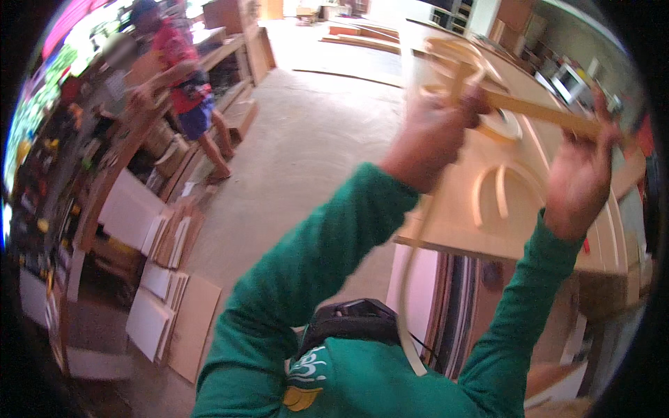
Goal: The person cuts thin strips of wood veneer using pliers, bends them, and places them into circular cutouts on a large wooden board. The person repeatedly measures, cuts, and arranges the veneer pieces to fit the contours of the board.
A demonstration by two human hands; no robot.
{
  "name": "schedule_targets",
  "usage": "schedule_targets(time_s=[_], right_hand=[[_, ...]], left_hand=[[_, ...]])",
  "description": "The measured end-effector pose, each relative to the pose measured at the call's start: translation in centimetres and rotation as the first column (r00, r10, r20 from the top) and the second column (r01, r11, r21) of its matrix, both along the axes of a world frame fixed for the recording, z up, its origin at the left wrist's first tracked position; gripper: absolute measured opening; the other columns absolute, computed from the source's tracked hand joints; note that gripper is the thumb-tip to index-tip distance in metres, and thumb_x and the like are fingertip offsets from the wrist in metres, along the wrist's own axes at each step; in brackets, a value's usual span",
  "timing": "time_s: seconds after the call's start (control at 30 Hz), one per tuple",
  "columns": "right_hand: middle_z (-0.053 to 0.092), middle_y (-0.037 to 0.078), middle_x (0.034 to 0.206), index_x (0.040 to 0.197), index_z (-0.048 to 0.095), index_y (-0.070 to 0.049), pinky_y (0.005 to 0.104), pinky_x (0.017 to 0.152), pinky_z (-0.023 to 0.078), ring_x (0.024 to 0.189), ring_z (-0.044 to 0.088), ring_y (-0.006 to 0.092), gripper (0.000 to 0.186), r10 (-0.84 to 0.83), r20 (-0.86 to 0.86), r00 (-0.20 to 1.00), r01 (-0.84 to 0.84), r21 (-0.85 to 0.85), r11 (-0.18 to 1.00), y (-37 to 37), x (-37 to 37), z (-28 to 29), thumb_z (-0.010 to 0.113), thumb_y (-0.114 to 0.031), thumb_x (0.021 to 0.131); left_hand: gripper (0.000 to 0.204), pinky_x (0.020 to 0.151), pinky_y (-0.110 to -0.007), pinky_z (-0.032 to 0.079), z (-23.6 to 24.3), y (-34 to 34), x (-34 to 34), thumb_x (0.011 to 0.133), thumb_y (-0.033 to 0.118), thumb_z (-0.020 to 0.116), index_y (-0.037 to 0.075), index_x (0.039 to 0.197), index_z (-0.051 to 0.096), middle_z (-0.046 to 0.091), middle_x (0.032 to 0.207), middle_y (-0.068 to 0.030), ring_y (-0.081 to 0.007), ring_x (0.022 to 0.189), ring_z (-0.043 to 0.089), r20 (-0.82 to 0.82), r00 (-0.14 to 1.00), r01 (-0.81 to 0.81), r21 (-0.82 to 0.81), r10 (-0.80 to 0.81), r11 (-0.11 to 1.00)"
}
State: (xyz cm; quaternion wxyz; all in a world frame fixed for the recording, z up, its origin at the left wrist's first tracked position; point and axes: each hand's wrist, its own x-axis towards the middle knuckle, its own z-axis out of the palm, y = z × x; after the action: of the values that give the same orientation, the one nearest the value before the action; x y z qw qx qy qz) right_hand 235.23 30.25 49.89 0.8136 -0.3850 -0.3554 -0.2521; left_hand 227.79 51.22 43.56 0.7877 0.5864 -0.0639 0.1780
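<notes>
Tan strip (533, 109): left hand (433, 132) raised, clenched round it; right hand (582, 171) raised, pinching it.

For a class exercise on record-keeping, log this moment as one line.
left hand: holds tan strip | right hand: holds same strip | table: curved strips on top | co-worker: standing at left

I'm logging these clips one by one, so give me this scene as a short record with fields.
Left hand: closed around a pale yellow strip, left hand
Right hand: gripping the same strip, right hand
Strip span: fairly straight between the hands
Surface: wooden worktable
On it: curved strip pieces
Co-worker: person at left, red top, blue shorts
Lower left: stacked boards
Unclear: finger details, blurred
</notes>
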Motion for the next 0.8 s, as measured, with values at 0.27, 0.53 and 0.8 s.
schedule_targets(time_s=[0.27,0.53,0.8], right_hand=[[0.064,-0.001,0.098,0.134,0.066,-0.004,0.0219,0.069,0.046,0.076,0.055,0.0031,0.034,0.261,0.05,0.964,-0.228,-0.349,0.909,-3.9,1.3,5.6,0.069,-0.03,0.112],[0.064,0.0,0.092,0.142,0.061,-0.003,0.0252,0.072,0.051,0.078,0.057,0.0073,0.032,-0.015,0.244,0.97,0.159,-0.585,0.795,4.9,0.7,-2.7,0.062,-0.023,0.117],[0.064,0.006,0.094,0.128,0.061,-0.003,0.033,0.083,0.055,0.088,0.065,0.0162,0.028,0.042,0.1,0.994,0.062,-0.841,0.537,11.0,-3.1,-7.0,0.052,-0.029,0.12]], left_hand=[[0.051,0.056,-0.02,0.033,0.4,10.6,-10.0,0.106,0.055,0.062,0.011,0.128,0.073,0.062,0.098,0.0045,-0.0043,0.07,0.047,0.02,0.952,-0.305,-0.004,0.305,0.952],[0.049,0.056,-0.02,0.039,1.3,10.3,-17.7,0.119,0.049,0.046,0.009,0.133,0.071,0.065,0.099,0.002,-0.0018,0.074,0.053,0.202,0.881,-0.434,-0.016,0.428,0.901],[0.057,0.114,-0.044,0.051,-1.7,8.3,-13.9,0.122,0.038,0.04,0.0,0.165,0.044,0.055,0.164,-0.0164,-0.0252,0.134,0.06,0.423,0.827,-0.479,0.187,0.37,0.858]])
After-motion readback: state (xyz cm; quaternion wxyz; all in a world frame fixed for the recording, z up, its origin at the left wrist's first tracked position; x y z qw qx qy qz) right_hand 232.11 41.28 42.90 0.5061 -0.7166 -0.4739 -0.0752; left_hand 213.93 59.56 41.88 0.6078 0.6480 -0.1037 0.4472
